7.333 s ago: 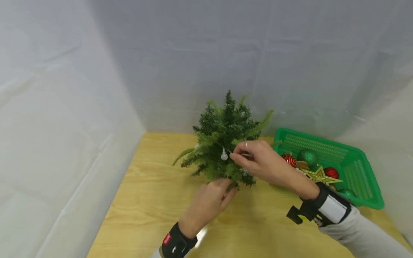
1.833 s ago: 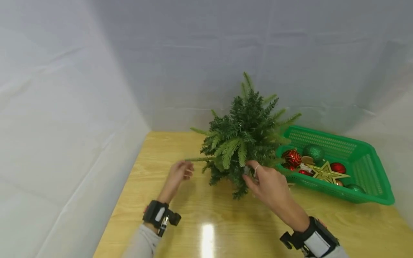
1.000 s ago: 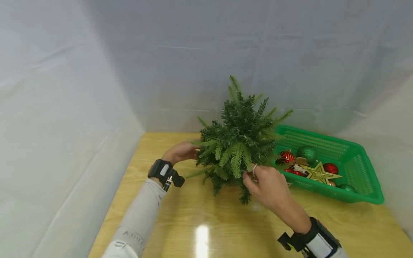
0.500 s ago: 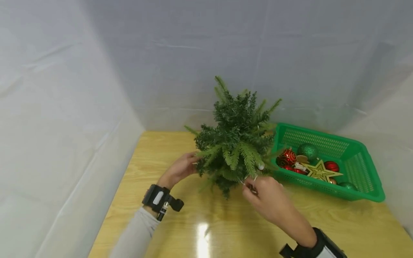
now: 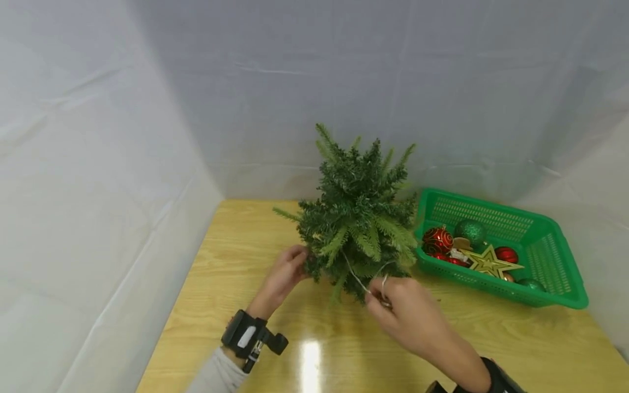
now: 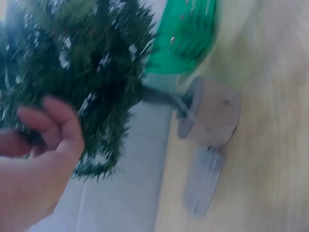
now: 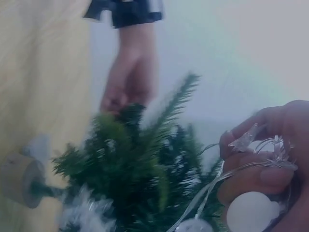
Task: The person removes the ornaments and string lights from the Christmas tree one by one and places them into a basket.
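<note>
A small artificial Christmas tree [image 5: 356,213] stands mid-table; its round wooden base [image 6: 212,111] shows in the left wrist view. My left hand [image 5: 282,281] is at the tree's lower left, fingers curled at the outer branches [image 6: 104,140] and thumb close to them. At the tree's front right, my right hand [image 5: 408,311] grips a bunched string of fairy lights [image 7: 251,166] with clear wire, a star-shaped piece and round white bulbs [image 7: 253,212]. Two strands run from these fingers into the branches. A white snowflake-like piece [image 7: 87,212] hangs among the needles.
A green plastic basket [image 5: 550,262] stands right of the tree, holding red baubles [image 5: 437,240], green baubles [image 5: 470,231] and a gold star [image 5: 491,262]. A pale, clear box [image 6: 203,181] lies beside the tree's base. White sheeting [image 5: 275,98] rises behind and at the sides.
The tree has turned and shifted slightly left. My left hand has gone from a left branch tip to the tree's lower side. My right hand has drawn toward me, stretching light strands from the branches.
</note>
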### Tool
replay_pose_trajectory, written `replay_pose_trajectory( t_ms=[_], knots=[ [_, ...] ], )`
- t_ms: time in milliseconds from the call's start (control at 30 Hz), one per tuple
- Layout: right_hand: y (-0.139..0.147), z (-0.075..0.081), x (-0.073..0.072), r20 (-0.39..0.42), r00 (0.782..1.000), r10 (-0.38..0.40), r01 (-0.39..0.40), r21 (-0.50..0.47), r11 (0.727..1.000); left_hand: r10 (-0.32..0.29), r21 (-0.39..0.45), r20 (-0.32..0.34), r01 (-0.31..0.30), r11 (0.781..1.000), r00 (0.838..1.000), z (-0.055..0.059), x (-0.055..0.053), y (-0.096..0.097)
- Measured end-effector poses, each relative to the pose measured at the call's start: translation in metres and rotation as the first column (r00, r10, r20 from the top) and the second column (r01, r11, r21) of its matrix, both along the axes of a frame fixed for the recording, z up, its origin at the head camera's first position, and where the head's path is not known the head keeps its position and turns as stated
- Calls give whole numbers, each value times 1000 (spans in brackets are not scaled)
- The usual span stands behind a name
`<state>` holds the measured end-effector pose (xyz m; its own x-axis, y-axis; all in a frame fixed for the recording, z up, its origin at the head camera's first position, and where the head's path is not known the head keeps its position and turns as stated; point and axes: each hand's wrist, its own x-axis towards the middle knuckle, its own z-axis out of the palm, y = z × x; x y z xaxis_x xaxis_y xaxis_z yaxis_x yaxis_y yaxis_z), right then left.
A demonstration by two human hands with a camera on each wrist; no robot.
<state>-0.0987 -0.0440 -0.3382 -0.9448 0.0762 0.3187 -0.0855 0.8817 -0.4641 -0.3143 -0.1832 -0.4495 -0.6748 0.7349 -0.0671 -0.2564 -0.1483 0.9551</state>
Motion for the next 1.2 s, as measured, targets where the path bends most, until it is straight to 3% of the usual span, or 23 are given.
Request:
replay_pose_trajectory(
  t_ms=[167,300,400,467,533,633,700,767,800,833,867,900,967,1000,1033,1100,1167,1200],
  knots=[
    [-2,10,5,-52,997,-53,53,12,998,122,61,72,-126,990,990,-4,20,2],
    [-2,7,4,129,983,-129,107,161,981,159,71,68,-163,984,985,-7,37,3],
    [-4,1,2,261,957,-128,58,259,964,146,75,50,-149,986,988,-9,51,3],
    [-6,-3,1,265,960,-93,13,288,958,139,88,50,-143,986,989,-10,58,4],
    [-6,-2,0,257,966,-15,-57,271,961,136,109,60,-142,984,989,-12,64,4],
    [-2,6,-1,266,942,205,-243,117,963,153,130,76,-162,978,985,-12,70,5],
    [5,15,-2,239,887,395,-398,-39,917,157,145,95,-170,975,983,-13,73,4],
    [11,24,-2,191,833,519,-494,-164,854,156,152,108,-171,973,982,-12,75,4],
    [13,28,-3,148,820,552,-527,-180,831,156,156,110,-172,973,982,-12,77,4],
    [15,31,-2,125,820,558,-533,-185,826,155,156,108,-170,973,982,-12,78,4],
    [15,33,-1,120,842,526,-506,-164,847,152,154,106,-167,974,983,-12,80,5],
    [13,34,0,96,877,471,-463,-96,881,151,147,105,-165,975,983,-12,82,5],
    [6,32,2,26,949,315,-316,140,938,159,142,99,-172,975,982,-12,87,6],
    [0,29,3,3,975,223,-216,254,943,161,139,104,-175,975,981,-12,90,7],
    [-5,25,3,-8,992,122,-111,361,926,161,137,110,-175,975,981,-12,93,7],
    [-16,15,3,-30,998,-59,66,532,844,157,141,122,-174,975,980,-12,98,10],
    [-24,4,2,45,982,-186,119,616,778,157,149,134,-177,973,978,-13,103,12],
    [-27,-1,1,99,969,-228,116,634,765,157,152,145,-179,972,977,-13,106,13]
  ],
)
